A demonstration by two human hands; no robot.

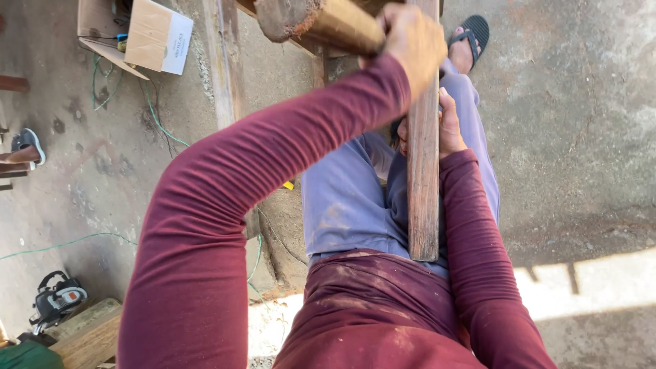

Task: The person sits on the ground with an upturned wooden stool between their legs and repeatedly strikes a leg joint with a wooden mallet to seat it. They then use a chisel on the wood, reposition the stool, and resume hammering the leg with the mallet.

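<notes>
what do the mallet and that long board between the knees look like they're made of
The mallet in the left hand looks like bare turned wood: brown grain along its side, a rough, dirty end face. The long board, steadied by the right hand, also looks like wood, reddish-brown with lengthwise grain and a dull, unvarnished surface. Whether either is oiled or stained is unclear.

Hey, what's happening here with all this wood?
A person in a maroon top sits over a concrete floor, working on a long wooden plank that runs along their lap. The left hand grips the handle of a wooden mallet, raised above the plank. The right hand rests against the plank's side, steadying it. A cardboard box and a power tool lie off to the left.
</notes>
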